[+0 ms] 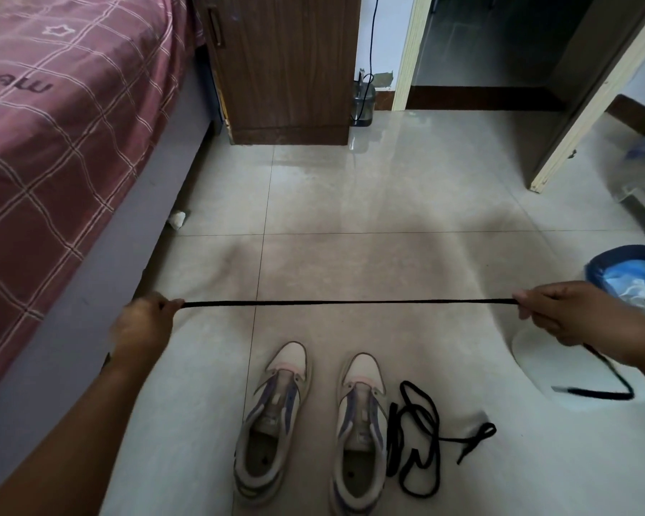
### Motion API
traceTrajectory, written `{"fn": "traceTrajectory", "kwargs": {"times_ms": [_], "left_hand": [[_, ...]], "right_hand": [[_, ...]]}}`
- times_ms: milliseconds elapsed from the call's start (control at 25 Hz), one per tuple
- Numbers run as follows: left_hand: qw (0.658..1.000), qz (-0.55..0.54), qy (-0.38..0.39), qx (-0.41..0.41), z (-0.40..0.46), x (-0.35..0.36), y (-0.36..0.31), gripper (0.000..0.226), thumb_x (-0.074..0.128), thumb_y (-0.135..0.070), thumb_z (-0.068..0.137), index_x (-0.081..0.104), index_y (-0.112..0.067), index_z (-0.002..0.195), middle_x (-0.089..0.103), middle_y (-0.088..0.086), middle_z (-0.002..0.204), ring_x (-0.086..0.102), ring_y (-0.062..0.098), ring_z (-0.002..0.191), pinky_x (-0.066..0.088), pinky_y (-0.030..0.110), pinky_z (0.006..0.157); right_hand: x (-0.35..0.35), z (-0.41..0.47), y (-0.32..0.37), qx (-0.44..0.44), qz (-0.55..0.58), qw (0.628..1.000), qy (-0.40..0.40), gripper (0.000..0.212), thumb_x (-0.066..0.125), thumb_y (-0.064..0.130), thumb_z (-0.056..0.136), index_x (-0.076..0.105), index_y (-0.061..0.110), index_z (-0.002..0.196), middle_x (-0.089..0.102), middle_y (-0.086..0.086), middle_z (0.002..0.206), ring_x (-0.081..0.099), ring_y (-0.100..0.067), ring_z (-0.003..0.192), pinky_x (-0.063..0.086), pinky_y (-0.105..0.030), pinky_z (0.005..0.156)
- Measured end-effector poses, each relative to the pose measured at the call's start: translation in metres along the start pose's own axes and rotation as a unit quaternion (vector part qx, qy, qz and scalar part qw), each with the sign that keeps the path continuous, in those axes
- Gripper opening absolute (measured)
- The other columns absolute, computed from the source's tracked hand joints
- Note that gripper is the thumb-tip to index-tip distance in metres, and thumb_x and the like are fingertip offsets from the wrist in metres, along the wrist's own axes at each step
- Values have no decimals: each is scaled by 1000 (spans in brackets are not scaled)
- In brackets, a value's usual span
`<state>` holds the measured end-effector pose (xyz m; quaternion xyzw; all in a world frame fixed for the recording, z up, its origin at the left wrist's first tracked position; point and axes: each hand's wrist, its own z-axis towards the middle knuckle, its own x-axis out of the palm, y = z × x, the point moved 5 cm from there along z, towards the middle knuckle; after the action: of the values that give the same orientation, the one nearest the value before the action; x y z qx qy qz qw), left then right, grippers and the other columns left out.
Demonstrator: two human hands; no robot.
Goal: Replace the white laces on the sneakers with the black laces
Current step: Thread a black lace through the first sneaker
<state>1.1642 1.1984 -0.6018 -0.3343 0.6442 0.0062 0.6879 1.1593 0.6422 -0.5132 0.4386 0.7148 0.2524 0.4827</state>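
A black lace (pixel 350 302) is stretched taut between the left hand (pixel 144 322) and right hand (pixel 570 314), each pinching it with curled fingers, its tail hanging below the right. Nearer, two unlaced sneakers (pixel 272 422) stand side by side, a second black lace (pixel 417 437) tangled to their right.

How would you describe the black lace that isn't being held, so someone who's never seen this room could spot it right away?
Find the two sneakers standing side by side on the tiled floor. Just to the right of the right-hand one lies the loose black lace, piled in tangled loops. Unlike the other black lace, stretched straight between the left hand and right hand, it lies slack on the floor.
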Motion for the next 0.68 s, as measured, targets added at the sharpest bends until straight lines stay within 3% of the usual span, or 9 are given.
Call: {"fn": "traceTrajectory", "kwargs": {"times_ms": [40, 120, 200, 240, 320, 360, 440, 480, 680], "left_hand": [[1000, 10, 30, 0, -10, 16, 1, 31, 51, -34, 95, 59, -6, 84, 62, 17, 75, 62, 35, 77, 46, 35, 66], [976, 63, 206, 35, -44, 64, 3, 31, 46, -34, 98, 58, -6, 99, 61, 17, 93, 62, 33, 91, 42, 30, 68], [902, 107, 416, 49, -96, 113, 9, 42, 41, -43, 98, 50, -10, 121, 56, 12, 103, 60, 25, 88, 39, 23, 62], [881, 89, 464, 23, -118, 127, 12, 48, 38, -52, 95, 50, -14, 121, 54, 7, 99, 58, 20, 82, 39, 22, 60], [891, -1, 453, -17, -139, 137, 15, 49, 37, -62, 90, 55, -21, 111, 56, -1, 96, 56, 12, 86, 40, 20, 63], [898, -33, 439, -19, -145, 140, 16, 45, 40, -62, 89, 54, -25, 109, 59, -3, 101, 57, 9, 91, 41, 19, 67], [903, -35, 429, 2, -154, 146, 17, 39, 46, -57, 91, 48, -27, 116, 61, -4, 113, 58, 9, 99, 46, 20, 76], [907, -16, 419, 20, -156, 146, 15, 39, 46, -54, 92, 45, -26, 120, 61, -2, 116, 59, 10, 102, 48, 23, 81], [920, 24, 384, 71, -161, 146, 2, 40, 40, -48, 96, 42, -23, 126, 62, 3, 119, 59, 16, 107, 46, 26, 86]], "right_hand": [[12, 0, -4, 28, 85, 995, 44, 35, 62, 40, 82, 62, 12, 61, 34, 1, 47, 25, -10, 38, 24, -16, 37], [57, -6, -16, 100, 238, 957, 132, 32, 57, 43, 80, 57, 13, 68, 34, 0, 49, 21, -7, 35, 21, -11, 32], [117, -23, -41, 157, 229, 939, 204, 31, 55, 44, 82, 53, 15, 73, 40, -1, 54, 21, -6, 34, 20, -10, 34], [151, -34, -59, 176, 154, 945, 230, 30, 58, 45, 83, 51, 16, 75, 43, 0, 56, 24, -6, 34, 20, -11, 34], [210, -49, -95, 190, -42, 947, 257, 32, 64, 45, 84, 53, 17, 96, 56, 3, 72, 46, -6, 44, 35, -18, 37], [233, -52, -110, 187, -105, 946, 243, 43, 66, 45, 83, 49, 16, 110, 61, 1, 92, 59, -7, 65, 45, -18, 51], [259, -52, -127, 134, -178, 961, 164, 47, 60, 39, 87, 35, 15, 119, 55, -4, 124, 58, -17, 107, 46, -24, 82], [263, -50, -127, 112, -203, 964, 129, 40, 54, 36, 90, 34, 16, 118, 54, -5, 128, 54, -20, 115, 44, -26, 87], [225, -32, -135, 72, -267, 959, 57, 43, 48, 33, 92, 33, 14, 128, 57, -8, 127, 55, -22, 117, 42, -29, 86]]}}
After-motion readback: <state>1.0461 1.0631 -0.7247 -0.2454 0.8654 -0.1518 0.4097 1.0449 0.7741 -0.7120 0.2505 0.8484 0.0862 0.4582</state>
